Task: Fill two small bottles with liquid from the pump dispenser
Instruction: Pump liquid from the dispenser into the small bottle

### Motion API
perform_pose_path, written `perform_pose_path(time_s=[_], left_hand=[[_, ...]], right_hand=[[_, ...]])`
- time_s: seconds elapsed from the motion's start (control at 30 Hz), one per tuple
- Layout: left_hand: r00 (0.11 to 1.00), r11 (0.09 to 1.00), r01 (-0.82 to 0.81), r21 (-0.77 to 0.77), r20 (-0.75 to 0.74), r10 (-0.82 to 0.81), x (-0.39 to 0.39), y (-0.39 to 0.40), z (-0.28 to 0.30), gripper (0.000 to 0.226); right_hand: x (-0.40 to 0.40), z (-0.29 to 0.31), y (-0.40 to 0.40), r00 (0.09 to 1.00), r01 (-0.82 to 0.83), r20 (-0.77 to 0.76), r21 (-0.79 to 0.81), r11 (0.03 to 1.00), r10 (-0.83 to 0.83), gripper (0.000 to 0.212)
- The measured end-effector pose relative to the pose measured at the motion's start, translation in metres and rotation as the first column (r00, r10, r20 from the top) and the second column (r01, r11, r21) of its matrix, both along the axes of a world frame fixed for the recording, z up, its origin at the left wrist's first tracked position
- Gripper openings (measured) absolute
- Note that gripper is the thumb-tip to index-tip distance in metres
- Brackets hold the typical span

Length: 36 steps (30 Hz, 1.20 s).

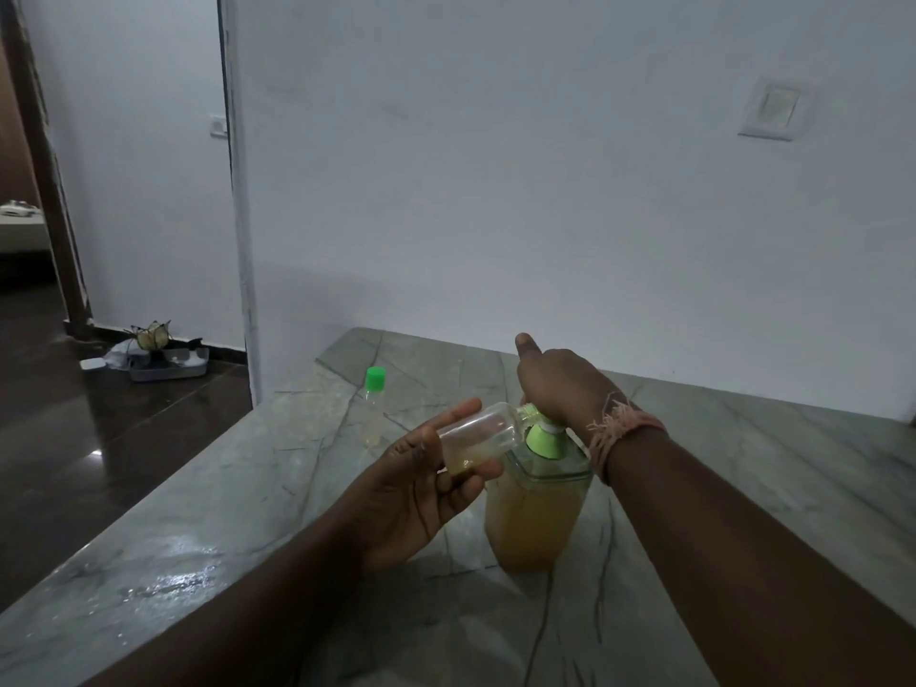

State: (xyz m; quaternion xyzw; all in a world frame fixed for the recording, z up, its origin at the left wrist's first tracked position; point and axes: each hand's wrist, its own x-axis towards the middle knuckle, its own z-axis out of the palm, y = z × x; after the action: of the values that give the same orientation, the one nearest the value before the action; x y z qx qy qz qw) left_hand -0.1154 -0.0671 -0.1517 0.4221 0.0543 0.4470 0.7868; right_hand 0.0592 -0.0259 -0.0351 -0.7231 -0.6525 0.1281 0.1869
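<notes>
A clear pump dispenser (538, 513) full of amber liquid, with a green collar, stands on the marble counter (248, 513). My right hand (560, 384) lies over its pump head, hiding the nozzle. My left hand (421, 493) holds a small clear bottle (478, 436) tilted on its side. The bottle's open mouth is against the pump spout, and a little amber liquid pools at its lower end. A second small clear bottle (372, 414) with a green cap stands upright farther back on the counter, left of my hands.
The counter's left edge drops to a dark glossy floor (99, 463). A grey tray (168, 366) with small items sits on the floor by the wall. A white wall (545, 190) rises directly behind the counter, with a switch plate (773, 109) at upper right.
</notes>
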Motion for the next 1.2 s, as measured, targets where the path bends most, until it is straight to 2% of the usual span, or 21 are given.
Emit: perform_pose_path(time_s=[0.07, 0.17, 0.2, 0.23, 0.3, 0.33, 0.43, 0.63, 0.8, 0.97, 1.0, 1.07, 1.13, 1.17, 1.2], left_hand=[[1.000, 1.000, 0.004, -0.006, 0.003, -0.004, 0.001, -0.002, 0.001, 0.071], [1.000, 1.000, 0.003, -0.008, 0.013, -0.003, 0.001, -0.003, 0.002, 0.073], [1.000, 1.000, 0.001, -0.007, 0.016, -0.001, 0.001, -0.003, 0.002, 0.072], [1.000, 1.000, 0.004, -0.005, 0.021, -0.004, 0.001, -0.003, 0.002, 0.071], [0.999, 1.000, 0.024, 0.005, 0.038, -0.024, 0.001, -0.002, 0.001, 0.069], [0.999, 1.000, 0.030, 0.006, 0.042, -0.030, 0.002, -0.002, 0.001, 0.068], [0.999, 1.000, 0.029, -0.004, 0.040, -0.029, 0.000, 0.001, 0.001, 0.066], [1.000, 1.000, -0.001, -0.023, 0.019, 0.002, 0.001, -0.005, 0.002, 0.069], [1.000, 1.000, 0.005, -0.015, 0.017, -0.005, 0.001, -0.004, 0.004, 0.067], [1.000, 1.000, -0.008, -0.028, 0.001, 0.008, 0.000, -0.004, 0.004, 0.070], [1.000, 0.999, -0.010, -0.033, 0.000, 0.010, 0.000, -0.005, 0.004, 0.071], [1.000, 1.000, -0.004, -0.031, 0.010, 0.005, 0.000, -0.006, 0.004, 0.070], [1.000, 1.000, 0.010, -0.025, 0.028, -0.010, 0.000, -0.006, 0.005, 0.070], [0.999, 1.000, 0.015, -0.026, 0.033, -0.014, 0.001, -0.006, 0.005, 0.071], [0.999, 1.000, 0.013, -0.027, 0.033, -0.012, 0.001, -0.006, 0.005, 0.072]], right_hand=[[0.000, 0.005, -0.003, 1.000, -0.003, -0.020, -0.032, 0.999, 0.003, 0.051], [0.003, 0.011, -0.003, 0.971, 0.101, -0.215, -0.035, 0.994, -0.106, 0.069], [0.004, 0.013, -0.003, 0.959, 0.126, -0.252, -0.025, 0.992, -0.128, 0.068], [0.004, 0.013, -0.003, 0.962, 0.129, -0.241, -0.007, 0.992, -0.127, 0.061], [0.003, 0.010, -0.002, 0.989, 0.092, -0.121, 0.018, 0.996, -0.089, 0.044], [0.002, 0.007, -0.002, 0.992, 0.086, -0.094, 0.030, 0.996, -0.083, 0.042], [-0.001, -0.001, 0.000, 0.992, 0.106, -0.069, 0.067, 0.992, -0.101, 0.042], [-0.002, 0.002, 0.005, 0.997, 0.051, -0.056, 0.040, 0.998, -0.048, 0.047], [0.006, -0.006, 0.010, 0.998, 0.046, -0.038, 0.106, 0.993, -0.042, 0.050], [0.001, -0.003, 0.002, 0.996, -0.036, 0.086, 0.061, 0.998, 0.031, 0.045], [0.001, -0.001, 0.001, 0.999, -0.026, 0.035, 0.056, 0.998, 0.024, 0.047], [0.002, 0.003, -0.005, 0.981, 0.052, -0.189, 0.003, 0.999, -0.050, 0.059], [0.005, 0.007, -0.006, 0.847, 0.090, -0.518, -0.080, 0.993, -0.119, 0.063], [0.006, 0.009, -0.007, 0.774, 0.073, -0.619, -0.116, 0.991, -0.130, 0.058], [0.006, 0.009, -0.010, 0.763, 0.051, -0.636, -0.126, 0.991, -0.120, 0.048]])
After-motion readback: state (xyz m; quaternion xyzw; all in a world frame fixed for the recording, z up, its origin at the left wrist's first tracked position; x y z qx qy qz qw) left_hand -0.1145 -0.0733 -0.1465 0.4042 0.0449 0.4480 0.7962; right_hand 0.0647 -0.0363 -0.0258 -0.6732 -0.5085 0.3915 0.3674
